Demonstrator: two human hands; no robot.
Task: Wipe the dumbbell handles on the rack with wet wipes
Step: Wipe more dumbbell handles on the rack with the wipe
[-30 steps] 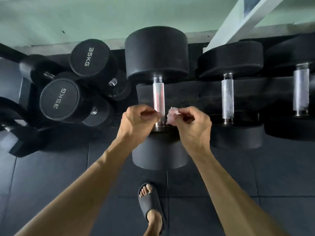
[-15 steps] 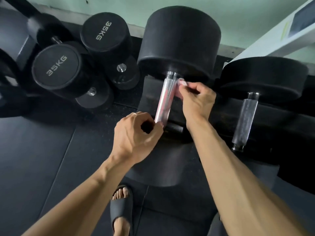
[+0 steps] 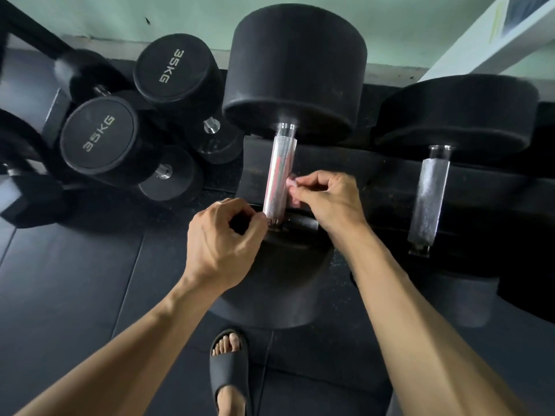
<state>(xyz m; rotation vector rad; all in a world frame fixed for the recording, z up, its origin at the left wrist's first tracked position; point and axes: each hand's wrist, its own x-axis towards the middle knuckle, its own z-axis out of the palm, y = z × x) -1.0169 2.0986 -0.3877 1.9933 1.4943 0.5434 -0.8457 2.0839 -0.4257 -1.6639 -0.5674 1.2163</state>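
**Wipe pressed to the middle dumbbell's handle**

Your right hand (image 3: 326,198) pinches a small pinkish wet wipe (image 3: 292,187) between curled fingers and holds it against the right side of the knurled metal handle (image 3: 277,175), about halfway down. That handle belongs to the large black dumbbell (image 3: 295,67) lying on the dark rack (image 3: 375,187) in front of you. Your left hand (image 3: 223,240) is curled at the handle's lower end, its fingertips touching the metal there; you cannot tell whether it holds anything. A second dumbbell handle (image 3: 429,199) sits well to the right. Two 35KG dumbbells (image 3: 99,135) lie on the floor to the left.
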